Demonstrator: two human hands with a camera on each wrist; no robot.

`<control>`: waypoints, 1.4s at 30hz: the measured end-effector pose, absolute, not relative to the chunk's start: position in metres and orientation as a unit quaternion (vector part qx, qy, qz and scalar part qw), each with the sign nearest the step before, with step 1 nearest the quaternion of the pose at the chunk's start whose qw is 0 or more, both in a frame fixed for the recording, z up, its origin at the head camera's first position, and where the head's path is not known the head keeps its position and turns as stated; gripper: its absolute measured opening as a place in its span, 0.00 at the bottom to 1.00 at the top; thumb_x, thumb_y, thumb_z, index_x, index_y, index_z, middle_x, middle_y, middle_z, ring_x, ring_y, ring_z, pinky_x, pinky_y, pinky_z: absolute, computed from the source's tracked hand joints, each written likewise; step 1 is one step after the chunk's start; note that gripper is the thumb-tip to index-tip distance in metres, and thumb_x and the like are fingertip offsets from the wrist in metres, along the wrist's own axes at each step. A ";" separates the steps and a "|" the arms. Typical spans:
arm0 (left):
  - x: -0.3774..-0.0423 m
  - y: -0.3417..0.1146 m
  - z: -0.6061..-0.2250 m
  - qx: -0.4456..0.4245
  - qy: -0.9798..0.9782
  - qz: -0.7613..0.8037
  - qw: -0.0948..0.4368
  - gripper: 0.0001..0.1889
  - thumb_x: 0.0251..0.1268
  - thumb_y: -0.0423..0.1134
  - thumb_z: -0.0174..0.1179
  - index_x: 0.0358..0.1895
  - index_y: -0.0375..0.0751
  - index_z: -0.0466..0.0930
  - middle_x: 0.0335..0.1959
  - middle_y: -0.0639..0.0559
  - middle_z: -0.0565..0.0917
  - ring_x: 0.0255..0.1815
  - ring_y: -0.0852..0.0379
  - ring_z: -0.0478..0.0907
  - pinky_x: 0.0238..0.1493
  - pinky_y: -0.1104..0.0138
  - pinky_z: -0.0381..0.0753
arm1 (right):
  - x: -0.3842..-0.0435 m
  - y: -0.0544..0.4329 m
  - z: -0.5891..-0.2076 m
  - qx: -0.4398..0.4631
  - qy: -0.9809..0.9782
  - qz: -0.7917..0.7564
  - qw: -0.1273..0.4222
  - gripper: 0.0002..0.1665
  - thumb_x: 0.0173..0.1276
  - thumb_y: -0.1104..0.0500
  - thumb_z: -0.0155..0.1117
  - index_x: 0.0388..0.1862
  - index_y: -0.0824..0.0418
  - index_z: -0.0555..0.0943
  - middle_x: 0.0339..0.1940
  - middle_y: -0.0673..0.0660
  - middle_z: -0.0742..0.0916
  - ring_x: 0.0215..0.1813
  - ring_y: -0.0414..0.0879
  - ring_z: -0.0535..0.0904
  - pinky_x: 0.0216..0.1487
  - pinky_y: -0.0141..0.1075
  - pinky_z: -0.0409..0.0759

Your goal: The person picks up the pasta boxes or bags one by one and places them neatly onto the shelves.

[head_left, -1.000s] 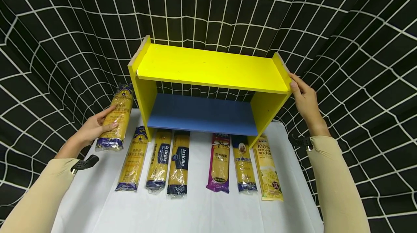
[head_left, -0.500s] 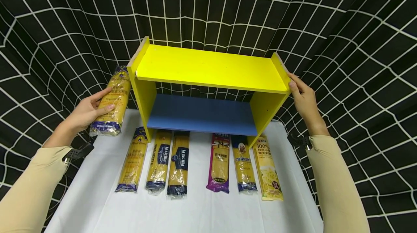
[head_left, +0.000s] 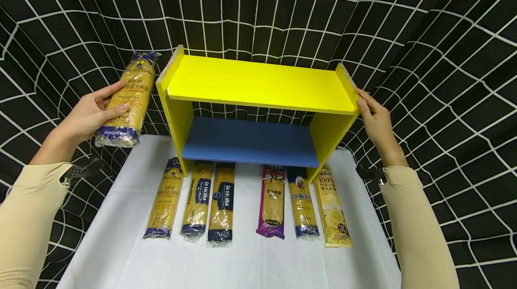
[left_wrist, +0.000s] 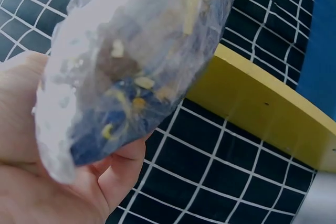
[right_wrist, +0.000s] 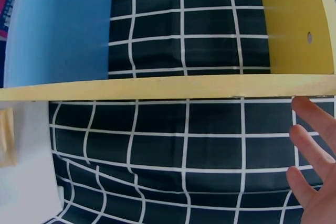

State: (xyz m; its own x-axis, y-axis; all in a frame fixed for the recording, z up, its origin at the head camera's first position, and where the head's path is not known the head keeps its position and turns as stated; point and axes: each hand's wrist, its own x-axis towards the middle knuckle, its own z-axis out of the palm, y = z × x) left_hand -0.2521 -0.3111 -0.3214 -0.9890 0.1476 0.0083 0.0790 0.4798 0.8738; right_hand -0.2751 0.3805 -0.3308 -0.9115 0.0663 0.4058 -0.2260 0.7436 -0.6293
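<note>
My left hand (head_left: 90,111) is gripping a spaghetti pack (head_left: 135,87), its fingers and thumb pinching the film from the pack's left edge. The pack is leaning, held off the tabletop (head_left: 181,264) just to the left of the yellow-and-blue shelf unit (head_left: 258,83), its upper end tilting toward that unit's left panel. The left wrist view is showing the crumpled clear end of the same pack at close range.

My right hand (head_left: 378,127) is touching the upper part of the shelf unit's right panel; in the right wrist view its fingers (right_wrist: 314,148) are extending fairly straight toward the panel's edge.

Six further packs are lying on the tabletop at the shelf unit's near side. A matching spaghetti pack (head_left: 164,201) is lying by its left leg; two La Sicilia packs (head_left: 221,199) are lying just right of that leg. A purple-edged pack (head_left: 272,201) and an Ankara pack (head_left: 303,206) are lying toward its right leg, and a pale yellow pack (head_left: 333,210) is lying just outside it. A black gridded cloth (head_left: 258,10) is hanging behind the unit.
</note>
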 end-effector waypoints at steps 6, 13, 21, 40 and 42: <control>-0.253 -0.309 -0.312 0.069 0.863 0.501 0.025 0.38 0.74 0.45 0.55 0.81 0.57 0.44 0.38 0.75 0.78 0.34 0.70 0.83 0.33 0.71 0.85 | -0.274 0.379 -0.329 0.044 -0.910 0.359 0.204 0.25 0.79 0.38 0.42 0.73 0.27 0.64 0.71 0.58 0.77 0.63 0.48 0.76 0.68 0.60 0.71; -0.255 -0.305 -0.303 0.066 0.851 0.520 0.023 0.38 0.74 0.46 0.55 0.80 0.59 0.47 0.37 0.72 0.80 0.33 0.68 0.84 0.32 0.70 0.86 | -0.275 0.379 -0.329 0.043 -0.910 0.357 0.205 0.25 0.79 0.37 0.41 0.73 0.27 0.64 0.71 0.58 0.77 0.61 0.44 0.76 0.68 0.59 0.71; -0.261 -0.298 -0.278 0.073 0.808 0.584 0.039 0.37 0.73 0.42 0.57 0.80 0.58 0.50 0.36 0.66 0.84 0.30 0.63 0.86 0.29 0.68 0.86 | -0.274 0.380 -0.331 0.041 -0.911 0.357 0.204 0.25 0.79 0.37 0.41 0.73 0.26 0.63 0.71 0.58 0.77 0.61 0.44 0.77 0.68 0.59 0.72; -0.277 -0.246 -0.245 0.096 0.798 0.594 0.049 0.38 0.68 0.45 0.63 0.78 0.52 0.56 0.38 0.63 0.86 0.31 0.62 0.87 0.31 0.70 0.86 | -0.273 0.378 -0.330 0.039 -0.910 0.362 0.198 0.25 0.79 0.37 0.41 0.73 0.26 0.63 0.72 0.57 0.77 0.62 0.44 0.76 0.68 0.58 0.71; -0.278 -0.239 -0.244 0.090 0.801 0.591 0.047 0.39 0.66 0.46 0.64 0.78 0.51 0.57 0.37 0.64 0.86 0.30 0.62 0.88 0.31 0.70 0.86 | -0.273 0.378 -0.331 0.040 -0.910 0.361 0.198 0.25 0.79 0.37 0.40 0.73 0.26 0.63 0.72 0.57 0.77 0.62 0.44 0.76 0.68 0.58 0.71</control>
